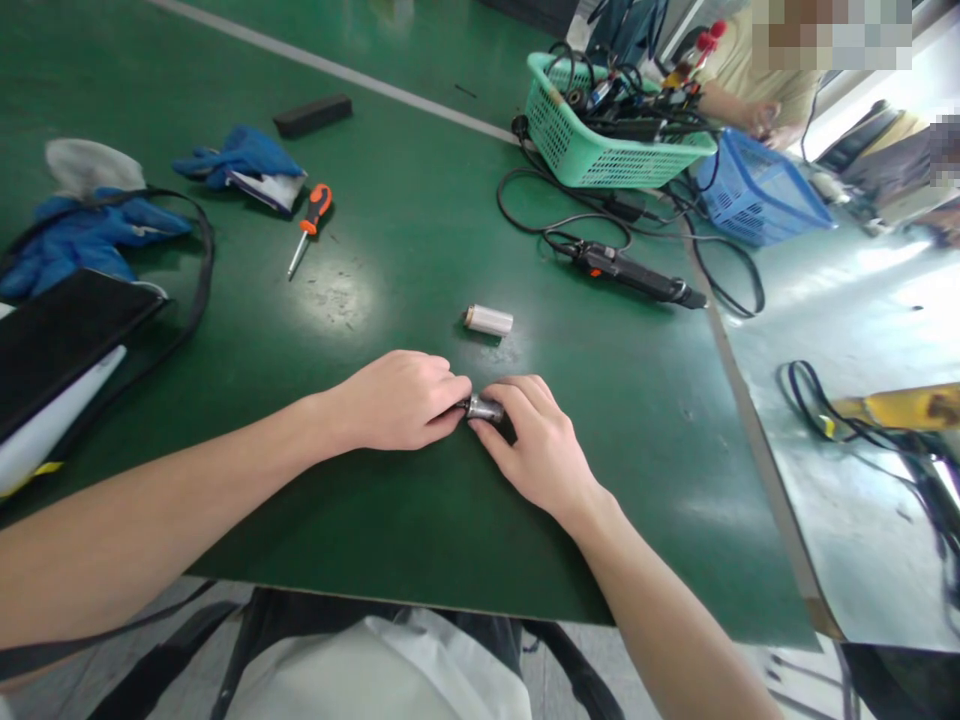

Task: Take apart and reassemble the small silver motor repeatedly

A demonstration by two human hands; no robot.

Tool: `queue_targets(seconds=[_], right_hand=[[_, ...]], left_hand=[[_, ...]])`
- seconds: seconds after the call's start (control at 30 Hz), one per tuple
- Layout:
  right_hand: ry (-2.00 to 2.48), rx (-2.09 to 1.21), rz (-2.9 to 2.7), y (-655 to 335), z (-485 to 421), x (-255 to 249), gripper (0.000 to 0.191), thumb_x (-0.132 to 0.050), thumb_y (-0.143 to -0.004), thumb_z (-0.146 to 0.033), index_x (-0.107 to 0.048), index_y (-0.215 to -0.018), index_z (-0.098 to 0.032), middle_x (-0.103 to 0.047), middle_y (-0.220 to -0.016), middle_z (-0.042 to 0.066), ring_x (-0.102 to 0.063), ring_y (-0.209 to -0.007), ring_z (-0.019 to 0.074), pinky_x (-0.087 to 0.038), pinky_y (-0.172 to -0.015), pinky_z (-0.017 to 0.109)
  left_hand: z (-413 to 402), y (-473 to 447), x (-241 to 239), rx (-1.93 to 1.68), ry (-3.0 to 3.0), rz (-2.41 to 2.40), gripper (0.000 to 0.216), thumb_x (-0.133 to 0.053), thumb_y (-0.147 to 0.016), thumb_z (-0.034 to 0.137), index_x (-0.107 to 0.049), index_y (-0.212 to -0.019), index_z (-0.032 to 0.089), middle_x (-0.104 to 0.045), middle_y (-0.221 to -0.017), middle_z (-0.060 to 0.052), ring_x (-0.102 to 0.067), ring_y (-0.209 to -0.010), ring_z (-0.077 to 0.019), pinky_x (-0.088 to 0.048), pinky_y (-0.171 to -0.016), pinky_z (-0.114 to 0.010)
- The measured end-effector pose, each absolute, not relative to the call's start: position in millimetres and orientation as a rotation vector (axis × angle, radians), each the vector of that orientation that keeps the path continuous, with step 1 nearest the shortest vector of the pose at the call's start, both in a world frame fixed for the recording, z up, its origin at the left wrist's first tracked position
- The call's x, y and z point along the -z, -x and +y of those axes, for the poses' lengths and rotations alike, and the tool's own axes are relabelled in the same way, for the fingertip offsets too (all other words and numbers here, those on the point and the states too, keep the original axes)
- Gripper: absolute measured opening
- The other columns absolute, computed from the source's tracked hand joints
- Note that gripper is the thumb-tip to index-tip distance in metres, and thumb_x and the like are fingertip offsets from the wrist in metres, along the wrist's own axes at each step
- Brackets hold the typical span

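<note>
Between my hands is a small silvery metal cylinder [486,408], held low over the green table. My right hand [541,440] has its thumb and fingers closed around the cylinder's right end. At the other end, my left hand [412,402] pinches a thin dark part that joins the cylinder; the fingertips hide most of it. Just beyond my hands a whitish cylinder [489,320] of similar size lies on its side. An orange-and-black screwdriver [310,225] rests farther off to the left.
A green basket [600,160] of cables and tools stands back right, beside a blue basket [757,195]. A black corded power tool [630,272] lies before them. Blue gloves [97,235], a dark block [313,116] and a black case [71,335] are left. Another person sits across.
</note>
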State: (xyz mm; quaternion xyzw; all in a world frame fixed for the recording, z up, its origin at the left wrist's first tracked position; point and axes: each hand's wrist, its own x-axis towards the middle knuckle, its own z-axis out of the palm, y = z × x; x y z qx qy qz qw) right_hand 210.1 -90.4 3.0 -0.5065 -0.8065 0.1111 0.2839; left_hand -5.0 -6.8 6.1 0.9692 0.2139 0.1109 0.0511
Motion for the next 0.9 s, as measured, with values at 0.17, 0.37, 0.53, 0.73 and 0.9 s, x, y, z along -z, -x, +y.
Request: queue_targets(seconds=[0.17, 0.37, 0.53, 0.73, 0.9], right_hand=[[1.357, -0.356, -2.140, -207.6, -87.2, -1.8, 0.019, -0.065, -0.097, -0.025, -0.064, -0.116, -0.023, -0.070, -0.111, 0.010, -0.063, -0.103, 0.0268, -0.056, -0.093, 0.046], [1.340, -0.331, -2.119, -204.7, -87.3, -3.9, 0.016, -0.065, -0.094, -0.022, -0.066, -0.111, -0.021, -0.071, -0.105, 0.010, -0.064, -0.099, 0.0261, -0.057, -0.090, 0.045], [1.349, -0.293, -2.110, -204.7, -88.4, -4.1, 0.014, -0.064, -0.093, -0.021, -0.067, -0.107, -0.021, -0.071, -0.101, 0.009, -0.064, -0.095, 0.0256, -0.057, -0.088, 0.044], [1.359, -0.306, -2.112, -206.5, -89.6, -3.9, 0.013, -0.065, -0.095, -0.022, -0.068, -0.107, -0.021, -0.071, -0.099, 0.008, -0.064, -0.094, 0.0251, -0.057, -0.086, 0.043], [1.378, -0.314, -2.107, -207.3, -88.8, -2.5, 0.012, -0.064, -0.098, -0.026, -0.067, -0.109, -0.022, -0.071, -0.099, 0.008, -0.064, -0.093, 0.0248, -0.056, -0.086, 0.043]], left_hand=[[-8.4, 4.0, -5.8, -0.343, -2.990, 0.618, 0.021, -0.053, -0.100, 0.030, -0.064, -0.086, 0.017, -0.063, -0.075, -0.004, -0.060, -0.067, -0.0183, -0.044, -0.064, -0.031], [-9.1, 3.8, -4.0, -0.353, -3.025, 0.574, 0.022, -0.053, -0.100, 0.031, -0.064, -0.087, 0.017, -0.064, -0.075, -0.004, -0.062, -0.069, -0.0195, -0.045, -0.064, -0.033], [-9.0, 3.9, -3.5, -0.391, -3.047, 0.550, 0.022, -0.053, -0.101, 0.030, -0.064, -0.086, 0.018, -0.065, -0.075, -0.004, -0.062, -0.068, -0.0196, -0.045, -0.063, -0.034], [-9.5, 4.3, -3.3, -0.387, -3.042, 0.570, 0.021, -0.054, -0.100, 0.031, -0.064, -0.087, 0.018, -0.065, -0.075, -0.003, -0.061, -0.068, -0.0195, -0.045, -0.064, -0.034], [-9.7, 4.0, -3.9, -0.381, -3.045, 0.582, 0.018, -0.054, -0.100, 0.029, -0.064, -0.090, 0.018, -0.066, -0.077, -0.004, -0.062, -0.070, -0.0200, -0.045, -0.065, -0.034]])
